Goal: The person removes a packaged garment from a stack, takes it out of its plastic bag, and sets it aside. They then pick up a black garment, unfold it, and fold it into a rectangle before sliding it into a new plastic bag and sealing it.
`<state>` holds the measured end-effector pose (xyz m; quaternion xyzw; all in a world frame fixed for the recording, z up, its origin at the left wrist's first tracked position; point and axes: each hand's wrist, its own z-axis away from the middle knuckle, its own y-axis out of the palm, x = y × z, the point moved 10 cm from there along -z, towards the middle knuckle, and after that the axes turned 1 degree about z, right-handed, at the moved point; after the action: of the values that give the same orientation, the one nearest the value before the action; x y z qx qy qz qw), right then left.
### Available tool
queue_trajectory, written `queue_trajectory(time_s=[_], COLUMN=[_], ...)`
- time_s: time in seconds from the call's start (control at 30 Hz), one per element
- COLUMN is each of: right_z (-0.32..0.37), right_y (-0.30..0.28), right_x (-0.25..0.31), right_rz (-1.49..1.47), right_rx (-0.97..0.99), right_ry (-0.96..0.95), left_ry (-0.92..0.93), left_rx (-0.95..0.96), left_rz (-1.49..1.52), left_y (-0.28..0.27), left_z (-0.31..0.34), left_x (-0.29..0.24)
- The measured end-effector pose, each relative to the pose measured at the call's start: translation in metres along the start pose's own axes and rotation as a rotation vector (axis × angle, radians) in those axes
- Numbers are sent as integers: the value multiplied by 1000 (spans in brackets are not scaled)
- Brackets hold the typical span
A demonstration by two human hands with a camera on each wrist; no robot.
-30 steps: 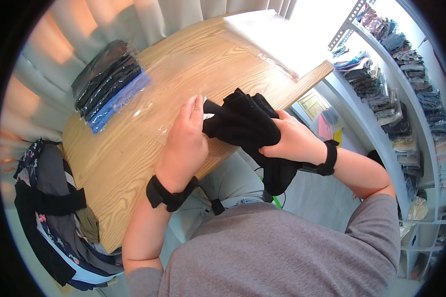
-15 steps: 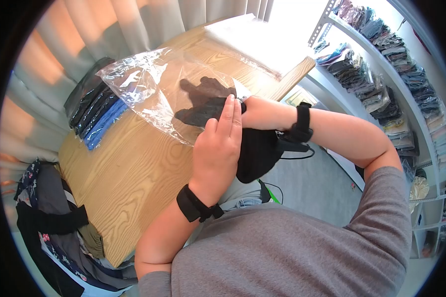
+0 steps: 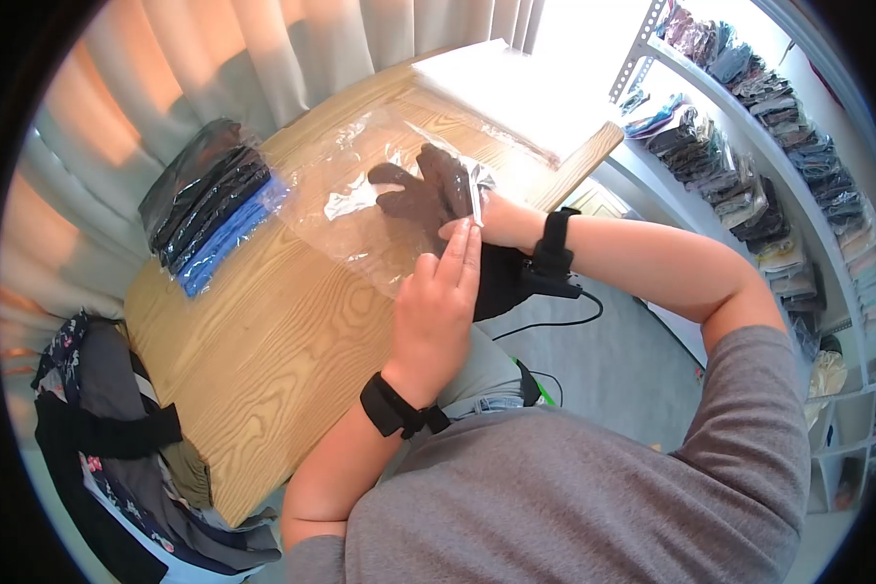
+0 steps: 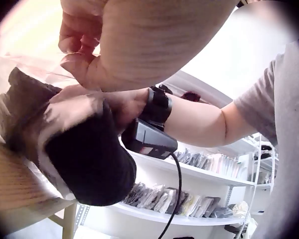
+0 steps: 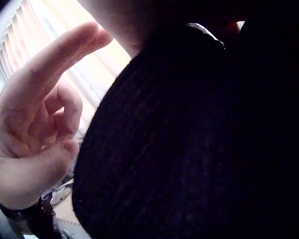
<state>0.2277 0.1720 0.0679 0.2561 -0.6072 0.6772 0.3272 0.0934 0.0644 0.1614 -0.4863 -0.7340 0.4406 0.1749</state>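
Observation:
A folded black garment (image 3: 501, 280) is partly inside a clear plastic bag (image 3: 311, 219), where it looks brownish through the film. My right hand (image 3: 506, 220) grips the garment at the mouth of the bag, its fingers hidden by film and cloth. The garment's rounded end hangs out below that wrist, and it fills much of the right wrist view. Beside it, my left hand (image 3: 433, 316) pinches the bag's edge between thumb and curled fingers, as the left wrist view shows, with two fingers extended along the opening.
Bagged dark and blue garments (image 3: 209, 214) lie stacked at the table's left. Clear bags (image 3: 487, 83) lie at the far end of the wooden table (image 3: 292, 360). Loose clothes (image 3: 117, 438) hang at the near left. Shelves (image 3: 730, 127) with packed clothes stand right.
The right hand has carried the garment leftward into the bag, which was lying flat on the table. The left hand has moved right and pinches the bag's mouth.

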Motion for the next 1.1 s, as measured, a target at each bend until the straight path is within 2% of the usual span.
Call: queue_trajectory(time_s=[0.03,0.07,0.1,0.13,0.2,0.27,0.33,0.37,0.4,0.47,0.5,0.57,0.67,0.73,0.8,0.93,1.1], right_z=[-9,-3,15,26,32,43,47,58,71,103,110,127,123,117,107,82,63], right_y=[7,4,-4,-8,-2,1,-14,-11,-7,-1,3,27,35,37,33,47,64], right_x=[-20,-4,-8,6,0,-11,-4,-4,11,44,46,58,56,64,68,80,90], right_rz=[87,175,238,47,-211,-270,365,433,498,633,632,811,939,887,787,915,1006], right_rx=[-25,-50,38,4,122,206,20,48,20,-103,-97,-4,-102,-166,-220,-364,-422], right_ry=[61,121,340,306,332,346,-15,-17,-145,-400,-402,-590,-599,-632,-542,-488,-437], left_ry=[3,-19,-42,-47,-25,-101,-395,-426,-437,-525,-531,-606,-547,-543,-537,-535,-531], left_rx=[0,13,24,22,-171,-182,-106,-68,-64,75,77,138,72,68,68,43,6], left_rz=[-2,13,27,23,90,89,98,24,27,22,21,25,39,69,98,127,159], left_y=[4,9,14,17,2,5,14,16,16,31,30,35,44,48,49,47,45], left_z=[2,7,12,15,28,43,60,63,67,77,78,82,83,83,84,90,92], left_x=[3,9,15,18,22,30,57,61,64,73,73,80,78,79,79,82,86])
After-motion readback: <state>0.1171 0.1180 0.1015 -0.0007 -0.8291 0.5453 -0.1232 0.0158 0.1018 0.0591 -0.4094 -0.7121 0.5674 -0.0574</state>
